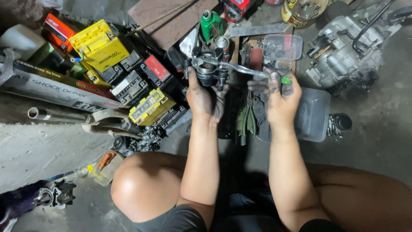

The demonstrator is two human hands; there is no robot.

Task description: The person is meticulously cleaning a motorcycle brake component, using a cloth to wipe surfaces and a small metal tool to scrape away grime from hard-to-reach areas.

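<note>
My left hand (205, 99), black with grease, grips a dark metal brake-caliper-like part (208, 71) and holds it up over the floor. My right hand (279, 96) is closed around the green-banded handle of a long metal wrench (240, 68). The wrench's far end sits on the top of the part. Both forearms reach forward from my bent knees, and I am crouched low.
Yellow, red and black batteries (101, 45) lie piled at left, beside a metal tube (56, 115). A green bottle (210, 23) and small clear box (283, 46) stand beyond the part. An engine block (343, 51) sits at right, next to a clear plastic tub (313, 114). Pliers (246, 122) lie below my hands.
</note>
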